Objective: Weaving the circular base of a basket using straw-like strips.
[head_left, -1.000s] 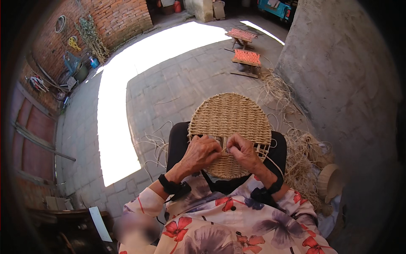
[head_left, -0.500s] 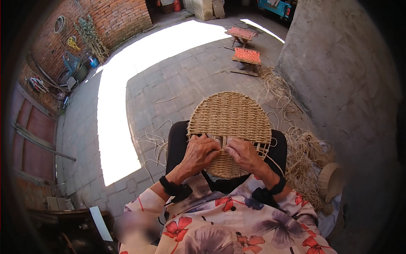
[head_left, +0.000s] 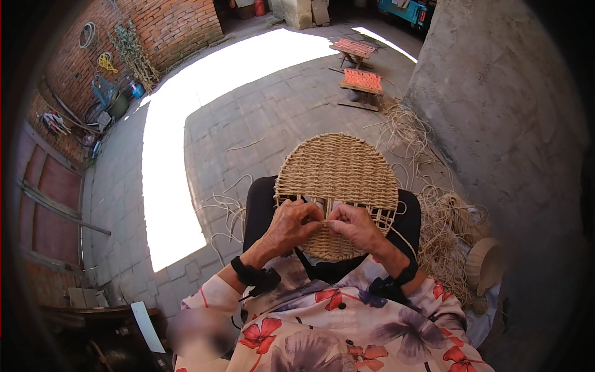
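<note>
A round panel woven from tan cord (head_left: 338, 166) rests on my lap. Its far part is tightly woven, and a gap with bare lengthwise cords crosses it nearer me, above a smaller woven section. My left hand (head_left: 291, 223) and my right hand (head_left: 356, 226) meet at the near edge of this gap. Both are closed, thumbs and forefingers pinching the cord at the weave's edge almost tip to tip. The exact strand between the fingertips is too small to make out. A loose cord (head_left: 404, 240) trails from the panel's right side over my thigh.
Tangled tan cord (head_left: 446, 229) lies heaped on the right by a round pale basket-like object (head_left: 483, 266) and a grey wall (head_left: 502, 124). More loose strands (head_left: 226, 214) lie on the paving at left. Two low stools with red woven seats (head_left: 362, 80) stand ahead.
My fingers have lifted slightly and my right hand has turned, its thumb and forefinger now pinched nearer the left fingertips. The panel stays almost in place.
</note>
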A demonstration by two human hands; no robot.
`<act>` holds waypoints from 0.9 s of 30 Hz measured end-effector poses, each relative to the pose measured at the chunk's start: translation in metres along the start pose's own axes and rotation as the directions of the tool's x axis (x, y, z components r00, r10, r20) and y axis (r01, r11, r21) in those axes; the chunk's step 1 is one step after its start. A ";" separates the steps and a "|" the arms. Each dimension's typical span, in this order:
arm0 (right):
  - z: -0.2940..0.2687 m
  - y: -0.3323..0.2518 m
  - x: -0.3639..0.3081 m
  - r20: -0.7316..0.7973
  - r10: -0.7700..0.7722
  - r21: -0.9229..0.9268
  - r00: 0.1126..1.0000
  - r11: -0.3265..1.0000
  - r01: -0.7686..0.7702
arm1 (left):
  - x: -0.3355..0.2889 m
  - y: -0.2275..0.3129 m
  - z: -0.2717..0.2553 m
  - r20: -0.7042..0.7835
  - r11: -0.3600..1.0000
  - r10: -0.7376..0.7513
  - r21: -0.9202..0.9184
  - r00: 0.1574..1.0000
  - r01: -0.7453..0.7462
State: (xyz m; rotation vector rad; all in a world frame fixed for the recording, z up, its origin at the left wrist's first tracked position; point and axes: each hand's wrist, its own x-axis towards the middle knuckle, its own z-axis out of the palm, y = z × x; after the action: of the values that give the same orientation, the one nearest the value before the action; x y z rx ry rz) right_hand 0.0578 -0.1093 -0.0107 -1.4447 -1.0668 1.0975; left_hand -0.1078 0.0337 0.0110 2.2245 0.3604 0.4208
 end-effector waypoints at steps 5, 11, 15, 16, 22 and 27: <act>0.001 -0.001 0.002 -0.038 -0.001 -0.084 0.999 0.996 -0.003 | 0.000 0.002 0.001 -0.079 0.962 0.223 0.179 0.972 -0.207; -0.001 0.002 0.003 -0.019 0.039 -0.163 0.999 0.986 -0.042 | 0.001 0.003 -0.004 0.044 0.997 0.078 0.009 0.996 -0.079; 0.005 0.000 -0.001 -0.071 -0.075 -0.243 0.995 0.968 0.056 | 0.003 0.006 -0.008 0.082 0.999 0.035 -0.041 0.996 -0.031; 0.006 0.000 -0.001 -0.071 -0.075 -0.243 0.995 0.968 0.056 | 0.003 0.007 -0.008 0.070 0.998 0.045 -0.037 0.997 -0.043; 0.018 -0.006 -0.004 -0.119 -0.447 -0.615 0.886 0.734 0.288 | 0.004 0.001 -0.004 0.038 0.997 0.081 0.005 0.996 -0.081; 0.022 -0.008 -0.004 -0.129 -0.535 -0.691 0.835 0.652 0.311 | 0.007 0.001 0.001 0.016 0.993 0.105 0.054 0.994 -0.106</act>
State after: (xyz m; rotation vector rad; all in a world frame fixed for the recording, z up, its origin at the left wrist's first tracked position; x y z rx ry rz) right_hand 0.0348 -0.1082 -0.0045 -1.6894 -1.5294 0.0991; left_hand -0.1008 0.0355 0.0126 2.3055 0.2506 0.4578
